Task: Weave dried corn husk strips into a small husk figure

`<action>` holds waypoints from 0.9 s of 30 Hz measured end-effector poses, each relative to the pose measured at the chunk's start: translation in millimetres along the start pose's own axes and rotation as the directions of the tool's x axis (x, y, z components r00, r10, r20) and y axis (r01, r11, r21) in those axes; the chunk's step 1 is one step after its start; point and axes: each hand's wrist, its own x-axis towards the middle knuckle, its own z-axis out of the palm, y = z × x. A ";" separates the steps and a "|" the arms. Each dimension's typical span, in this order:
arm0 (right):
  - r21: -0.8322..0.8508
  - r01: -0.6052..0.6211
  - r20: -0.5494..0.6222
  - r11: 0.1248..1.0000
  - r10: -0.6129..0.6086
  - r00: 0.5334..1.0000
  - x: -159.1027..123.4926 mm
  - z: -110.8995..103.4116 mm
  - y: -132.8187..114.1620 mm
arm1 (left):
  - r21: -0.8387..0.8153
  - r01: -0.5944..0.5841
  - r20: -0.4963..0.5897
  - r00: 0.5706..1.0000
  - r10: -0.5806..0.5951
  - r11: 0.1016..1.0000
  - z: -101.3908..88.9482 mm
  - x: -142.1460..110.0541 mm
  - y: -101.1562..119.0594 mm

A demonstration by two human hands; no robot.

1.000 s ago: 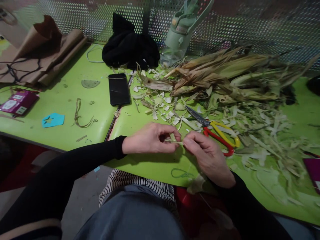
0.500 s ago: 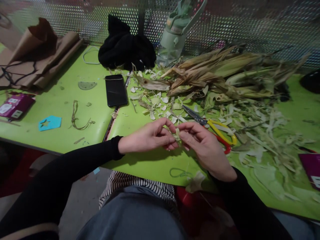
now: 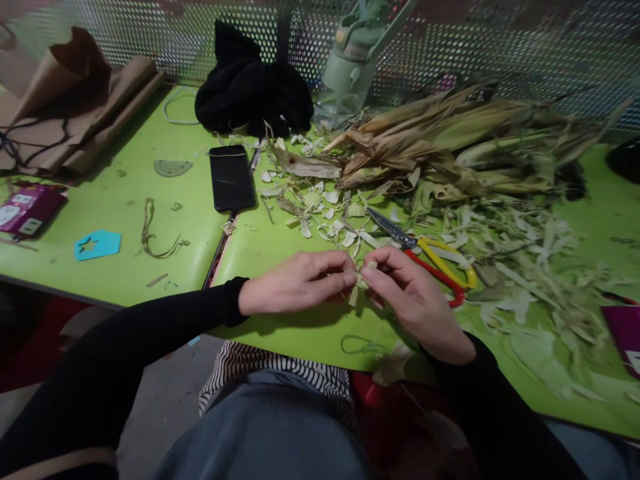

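Note:
My left hand (image 3: 300, 283) and my right hand (image 3: 410, 300) meet over the front of the green table (image 3: 125, 220). Both pinch a small pale strip of corn husk (image 3: 359, 280) between their fingertips. Just beyond my right hand lie scissors (image 3: 427, 257) with one yellow and one red handle, blades pointing up-left. Husk scraps (image 3: 330, 207) are scattered behind the hands.
A heap of dried corn husks (image 3: 450, 143) fills the back right. A black phone (image 3: 231, 177) lies face down at centre left, a black cloth (image 3: 253, 90) and a pale green bottle (image 3: 353, 63) behind it. Brown paper (image 3: 75, 100), a purple packet (image 3: 23, 210) and a blue tag (image 3: 97, 244) are at left.
Both hands have stayed together on the husk strip, shifting their fingers round it; the strip is now bunched between the fingertips. The view has shifted a little.

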 end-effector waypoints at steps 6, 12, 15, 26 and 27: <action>-0.082 0.114 -0.115 0.990 -0.123 0.986 0.7 7.9 7.1 | -0.237 0.030 -0.103 0.993 -0.056 0.971 13.2 1.8 -6.7; -0.022 0.093 -0.130 0.995 -0.096 0.987 2.7 13.2 9.4 | -0.584 0.044 -0.088 0.989 -0.118 0.811 15.8 7.0 -10.6; -0.040 0.086 -0.145 0.995 -0.091 0.985 3.2 12.5 10.0 | -0.620 0.056 -0.084 0.987 -0.138 0.782 12.6 6.8 -9.4; -0.109 0.110 -0.108 0.988 -0.122 0.987 0.3 9.9 5.4 | -0.168 -0.149 -0.279 0.955 0.098 0.975 4.3 6.9 -4.6; -0.093 0.107 -0.094 0.990 -0.116 0.989 0.8 9.8 5.4 | -0.077 -0.188 -0.294 0.943 0.157 0.979 3.8 6.7 -4.8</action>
